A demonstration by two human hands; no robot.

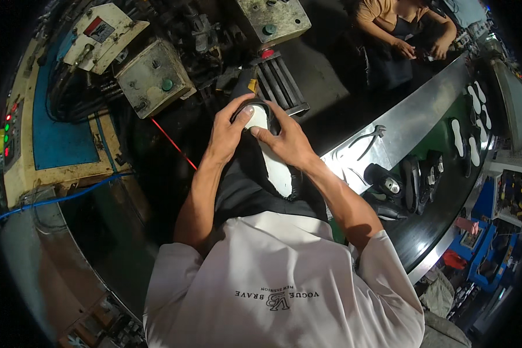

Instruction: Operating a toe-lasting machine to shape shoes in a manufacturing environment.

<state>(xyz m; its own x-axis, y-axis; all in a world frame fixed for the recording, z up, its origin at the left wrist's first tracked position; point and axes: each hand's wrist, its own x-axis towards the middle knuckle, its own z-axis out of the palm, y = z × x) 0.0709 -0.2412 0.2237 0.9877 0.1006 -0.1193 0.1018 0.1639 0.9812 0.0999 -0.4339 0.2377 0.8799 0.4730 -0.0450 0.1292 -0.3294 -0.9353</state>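
A black shoe upper with a white insole board lies bottom side up over my lap, its far end raised before the machine. My left hand is closed round the left side of that far end, thumb pressed on the white board. On the right side, my right hand grips the same shoe upper, its thumb also on the board and its fingers wrapped over the black edge. Just past my fingertips stands a dark machine part with a yellow mark.
Control boxes with green buttons stand ahead. Pincers lie on the metal ledge to my right. Beyond it, black shoes and white insoles sit on a dark belt. Another person works at far right.
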